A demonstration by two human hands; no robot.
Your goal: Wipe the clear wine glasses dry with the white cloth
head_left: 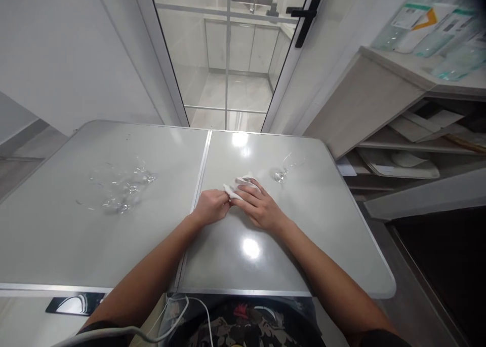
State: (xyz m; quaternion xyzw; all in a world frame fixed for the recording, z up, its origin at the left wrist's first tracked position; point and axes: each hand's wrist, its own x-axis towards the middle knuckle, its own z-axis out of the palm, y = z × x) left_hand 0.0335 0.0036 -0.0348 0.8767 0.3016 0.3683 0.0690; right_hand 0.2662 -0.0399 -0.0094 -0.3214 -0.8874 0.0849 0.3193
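A small white cloth [238, 185] lies on the grey table [311, 220] near its middle seam. My left hand [211, 205] pinches the cloth's near left corner with closed fingers. My right hand [259, 205] rests flat on the cloth, fingers stretched out and pressing it down. A clear stemmed glass [285, 167] lies just beyond my right hand. Several more clear glasses [125, 187] are grouped on the table's left half, apart from both hands.
A glass door [228, 53] with a black handle [306, 13] stands behind the table. A wooden shelf unit [410, 119] with papers and packets is at the right. A white cable [167, 321] hangs at my waist.
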